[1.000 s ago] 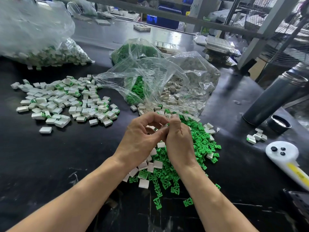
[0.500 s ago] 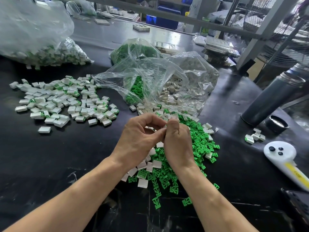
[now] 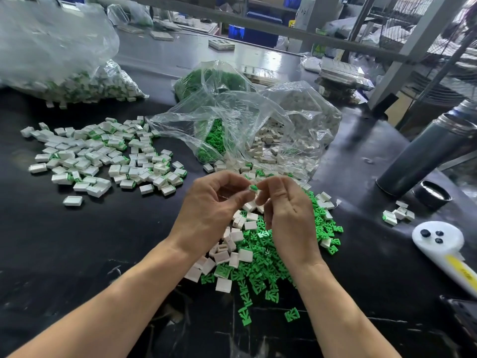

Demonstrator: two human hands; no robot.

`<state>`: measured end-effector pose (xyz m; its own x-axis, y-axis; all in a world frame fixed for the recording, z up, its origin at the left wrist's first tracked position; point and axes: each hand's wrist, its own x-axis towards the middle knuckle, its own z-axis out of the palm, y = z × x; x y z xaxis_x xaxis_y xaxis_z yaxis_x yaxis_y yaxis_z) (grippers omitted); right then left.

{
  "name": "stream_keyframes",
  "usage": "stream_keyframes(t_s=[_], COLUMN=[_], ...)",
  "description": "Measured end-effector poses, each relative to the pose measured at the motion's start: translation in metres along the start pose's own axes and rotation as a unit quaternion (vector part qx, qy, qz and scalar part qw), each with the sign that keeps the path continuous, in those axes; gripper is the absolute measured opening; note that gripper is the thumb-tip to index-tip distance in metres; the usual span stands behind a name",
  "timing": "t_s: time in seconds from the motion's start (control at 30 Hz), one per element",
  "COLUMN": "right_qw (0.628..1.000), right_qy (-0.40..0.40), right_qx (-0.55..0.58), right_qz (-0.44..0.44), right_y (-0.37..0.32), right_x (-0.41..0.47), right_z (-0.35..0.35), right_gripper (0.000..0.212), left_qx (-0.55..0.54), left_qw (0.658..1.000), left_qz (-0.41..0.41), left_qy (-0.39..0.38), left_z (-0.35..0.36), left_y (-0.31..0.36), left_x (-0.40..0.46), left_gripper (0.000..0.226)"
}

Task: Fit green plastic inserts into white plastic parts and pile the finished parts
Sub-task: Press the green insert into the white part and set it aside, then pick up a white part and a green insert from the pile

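At frame centre, the left hand (image 3: 206, 210) and right hand (image 3: 289, 215) are together pinching one white part (image 3: 252, 188) with a green insert above the loose heap (image 3: 258, 257) on the worktop (image 3: 103, 241).

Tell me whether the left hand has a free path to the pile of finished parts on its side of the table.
Probably yes: bare table lies between the left hand and the pile of finished parts. But the hand is pinching a part together with the right hand.

white part with green insert (image 3: 253, 188): pinched above loose pile | green inserts (image 3: 260, 267): loose, centre | finished parts (image 3: 103, 156): spread left
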<state>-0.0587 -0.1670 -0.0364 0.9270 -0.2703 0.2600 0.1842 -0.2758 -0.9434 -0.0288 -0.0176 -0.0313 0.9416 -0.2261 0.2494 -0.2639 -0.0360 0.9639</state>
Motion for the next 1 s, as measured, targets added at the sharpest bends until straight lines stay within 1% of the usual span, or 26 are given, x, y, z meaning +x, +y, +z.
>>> stream_keyframes(t_s=[0.1,0.17,0.27,0.4,0.53,0.63,0.7,0.73,0.9,0.93,1.0], right_qw=[0.999,0.999,0.999,0.999,0.999,0.999,0.998,0.998,0.997,0.997,0.996], right_qy=[-0.031,-0.036,-0.034,-0.024,-0.008,-0.016,-0.016,-0.011,0.015,0.017,0.016], right_qx=[0.004,-0.008,-0.013,-0.019,-0.041,-0.033,-0.027,-0.028,0.005,0.018,0.042], right_qz=[-0.012,-0.014,-0.002,0.021,0.031,0.040,0.049,0.056,0.076,0.078,0.080], right_y=[0.000,0.001,0.000,-0.001,-0.001,-0.002,-0.002,-0.002,-0.001,0.000,-0.001], right_x=[-0.001,-0.001,-0.002,-0.002,-0.002,-0.002,-0.002,-0.002,-0.004,-0.004,-0.005], right_z=[-0.003,-0.003,-0.004,-0.003,-0.001,-0.002,-0.003,-0.003,-0.004,-0.004,-0.005], right_gripper=[0.008,0.002,0.003,0.007,0.009,0.009,0.013,0.019,0.059,0.063,0.061], left_qx=[-0.004,-0.003,0.009,0.076,0.112,0.148,0.187,0.215,0.326,0.355,0.422], left_qw=[1.000,1.000,1.000,0.997,0.993,0.988,0.981,0.976,0.943,0.932,0.902], left_qz=[0.000,-0.002,0.000,0.018,0.036,0.044,0.043,0.044,0.037,0.034,0.028], left_qy=[0.003,-0.001,-0.002,-0.014,-0.008,-0.008,-0.001,0.004,0.047,0.060,0.088], left_z=[-0.002,-0.003,-0.004,-0.003,-0.002,-0.003,-0.006,-0.008,-0.026,-0.031,-0.041], left_y=[-0.001,-0.002,-0.004,-0.007,-0.008,-0.008,-0.010,-0.010,-0.013,-0.015,-0.019], left_x=[0.001,0.001,0.001,0.000,0.000,0.000,0.000,0.000,0.008,0.010,0.015], left_gripper=[0.013,0.016,0.019,0.023,0.019,0.016,0.015,0.015,0.015,0.016,0.018])
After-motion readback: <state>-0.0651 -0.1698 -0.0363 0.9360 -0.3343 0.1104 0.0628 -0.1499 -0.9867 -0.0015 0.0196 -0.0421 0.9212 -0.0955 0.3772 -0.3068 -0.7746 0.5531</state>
